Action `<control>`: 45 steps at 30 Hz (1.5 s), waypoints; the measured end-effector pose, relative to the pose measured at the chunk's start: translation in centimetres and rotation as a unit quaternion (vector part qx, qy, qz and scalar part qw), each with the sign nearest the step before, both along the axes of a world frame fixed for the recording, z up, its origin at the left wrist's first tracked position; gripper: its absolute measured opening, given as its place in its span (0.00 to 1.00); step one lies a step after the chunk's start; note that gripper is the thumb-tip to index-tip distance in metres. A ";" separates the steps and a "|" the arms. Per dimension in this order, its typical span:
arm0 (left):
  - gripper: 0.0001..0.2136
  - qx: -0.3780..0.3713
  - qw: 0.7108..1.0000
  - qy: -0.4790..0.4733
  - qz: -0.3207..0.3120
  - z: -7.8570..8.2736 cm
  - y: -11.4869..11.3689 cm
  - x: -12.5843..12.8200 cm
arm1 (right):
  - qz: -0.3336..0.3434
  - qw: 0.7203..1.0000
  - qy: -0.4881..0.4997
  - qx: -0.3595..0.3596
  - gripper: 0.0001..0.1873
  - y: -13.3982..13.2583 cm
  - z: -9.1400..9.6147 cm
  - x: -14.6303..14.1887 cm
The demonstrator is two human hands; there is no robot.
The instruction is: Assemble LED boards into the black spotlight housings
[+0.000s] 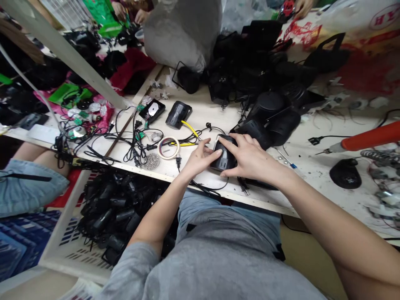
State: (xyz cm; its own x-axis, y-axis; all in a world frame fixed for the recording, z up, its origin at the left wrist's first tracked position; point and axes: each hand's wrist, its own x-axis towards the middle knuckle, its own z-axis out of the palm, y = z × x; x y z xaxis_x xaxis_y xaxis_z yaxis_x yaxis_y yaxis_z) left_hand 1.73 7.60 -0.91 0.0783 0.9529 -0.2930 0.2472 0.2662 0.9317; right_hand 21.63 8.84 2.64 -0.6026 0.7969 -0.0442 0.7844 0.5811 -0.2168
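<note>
A black plastic housing (225, 160) lies on the white bench in front of me. My right hand (246, 154) grips it from the right, thumb on the near edge and fingers over the far side. At its left edge my left hand (200, 157) touches it with thumb and fingers closed in on it. A black cable runs out below the housing. Left of my hands are a roll of tape (168, 148), a round metal mesh pad (152, 161) and yellow-handled pliers (189, 127), partly hidden. Another black housing (178, 114) lies behind them.
Black housings (268, 121) are heaped at the back right. A red electric screwdriver (368, 137) points in from the right. Tangled plug cables (136, 146) lie at left. Below the bench edge stands a white crate (59, 250) full of black parts. Other people's hands (142, 16) work across the bench.
</note>
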 end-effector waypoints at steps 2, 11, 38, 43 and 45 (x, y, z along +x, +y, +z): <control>0.33 -0.006 1.000 -0.016 0.001 -0.2 -0.1 0.1 | -0.002 1.000 0.005 0.004 0.57 -0.1 0.2 -0.1; 0.35 -0.016 0.999 -0.033 0.004 -0.4 -0.4 -0.2 | -0.002 1.000 0.009 0.015 0.55 -0.3 0.6 -0.4; 0.42 -0.005 0.999 0.024 -0.022 0.3 1.1 1.7 | 0.010 0.998 0.051 -0.030 0.57 1.1 -0.2 0.0; 0.46 0.021 0.998 0.058 -0.007 0.6 0.5 0.7 | 0.038 0.989 0.114 -0.083 0.58 1.1 -0.1 0.1; 0.51 0.019 0.998 0.046 -0.025 0.6 -0.3 -0.6 | 0.078 0.982 0.140 -0.095 0.57 1.0 -0.4 0.2</control>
State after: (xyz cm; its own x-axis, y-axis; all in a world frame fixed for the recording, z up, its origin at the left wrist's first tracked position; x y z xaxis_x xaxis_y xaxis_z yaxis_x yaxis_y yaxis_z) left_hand 1.13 7.30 -0.28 0.1005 0.9590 -0.2650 0.3446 0.2163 0.9135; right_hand 21.86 9.80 2.25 -0.7264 0.6873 0.0012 0.5832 0.6173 -0.5281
